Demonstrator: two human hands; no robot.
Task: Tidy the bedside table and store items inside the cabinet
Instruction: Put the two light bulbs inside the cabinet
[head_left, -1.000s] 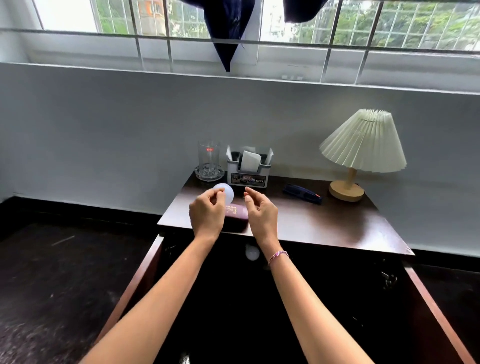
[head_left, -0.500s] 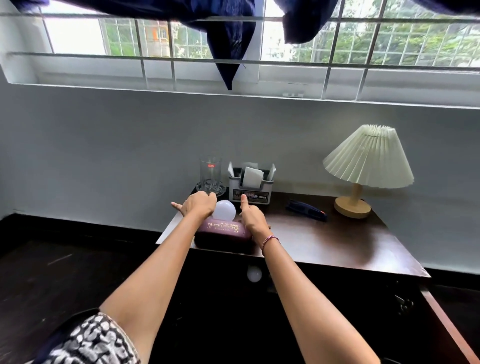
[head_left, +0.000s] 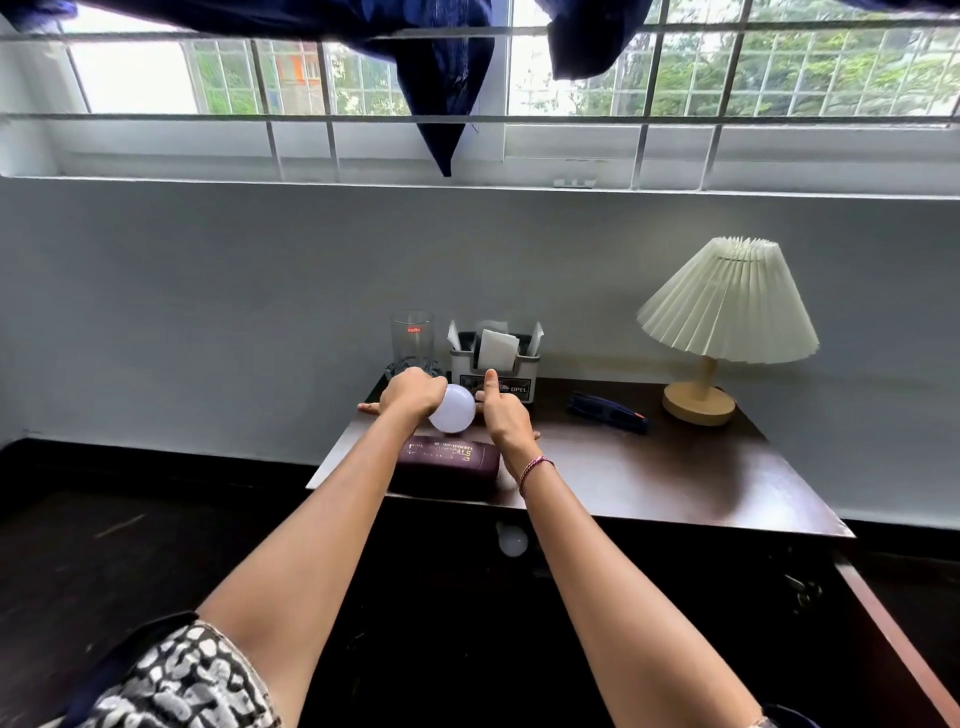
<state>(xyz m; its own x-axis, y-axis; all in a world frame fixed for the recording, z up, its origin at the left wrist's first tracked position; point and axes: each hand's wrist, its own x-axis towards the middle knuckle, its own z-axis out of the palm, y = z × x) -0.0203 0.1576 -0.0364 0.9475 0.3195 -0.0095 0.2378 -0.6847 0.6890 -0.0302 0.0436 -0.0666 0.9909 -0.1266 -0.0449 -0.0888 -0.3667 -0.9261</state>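
Observation:
A white round bulb (head_left: 453, 414) is held above the dark wooden bedside table (head_left: 649, 483), with my left hand (head_left: 410, 396) closed on its left end. My right hand (head_left: 505, 418) is right beside the bulb, thumb up and fingers loose, holding nothing. Just below both hands, a maroon case with gold lettering (head_left: 448, 461) lies at the table's front edge. Under the tabletop the cabinet (head_left: 649, 597) is open and dark, and a second white bulb (head_left: 513, 541) shows inside it.
At the back stand a clear glass (head_left: 412, 340) and a grey organiser with papers (head_left: 494, 364). A dark blue stapler-like item (head_left: 607, 413) and a pleated lamp (head_left: 727, 322) are to the right. An open cabinet door edge (head_left: 898, 644) juts out at lower right.
Both hands have reached further back over the table with the bulb, past the maroon case. My view has tilted up, showing more of the window.

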